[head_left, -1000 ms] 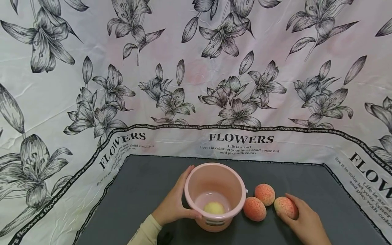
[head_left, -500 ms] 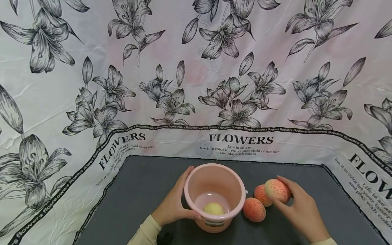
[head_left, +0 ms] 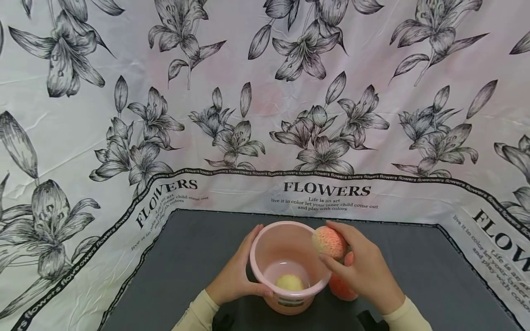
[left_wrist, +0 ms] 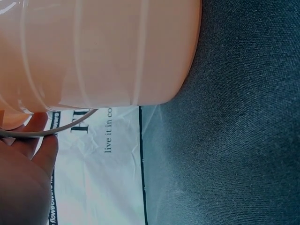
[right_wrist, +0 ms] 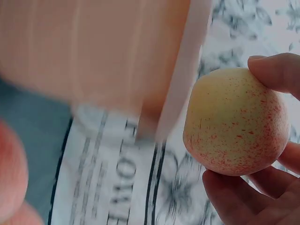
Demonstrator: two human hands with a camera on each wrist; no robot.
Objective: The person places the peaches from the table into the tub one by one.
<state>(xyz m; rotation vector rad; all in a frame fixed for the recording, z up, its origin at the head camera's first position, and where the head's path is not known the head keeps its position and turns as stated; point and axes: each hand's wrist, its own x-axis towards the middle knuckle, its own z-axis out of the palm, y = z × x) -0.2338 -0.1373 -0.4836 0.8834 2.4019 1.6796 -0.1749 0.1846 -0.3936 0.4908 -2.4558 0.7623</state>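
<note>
A pink bucket (head_left: 285, 246) stands upright on the dark grey tabletop, with one pale yellow round fruit (head_left: 290, 282) lying on its bottom. My left hand (head_left: 238, 276) grips the bucket's left side, thumb at the front of the rim. Between thumb and fingers my right hand (head_left: 368, 271) holds a peach (head_left: 330, 242) at the bucket's right rim. In the right wrist view this peach (right_wrist: 236, 122) is yellow with red speckles. Two more peaches rest right of the bucket, the nearer peach (head_left: 342, 288) and one mostly hidden behind my right hand.
The dark grey table covering (head_left: 198, 239) extends to both sides of the bucket. Behind it hangs a white cloth (head_left: 232, 193) printed with black flowers and lettering. A thin bucket handle (left_wrist: 70, 125) shows in the left wrist view.
My right hand has lifted the rightmost peach off the table and carried it left over the other peaches to the bucket's rim. My left hand and the bucket have stayed put.
</note>
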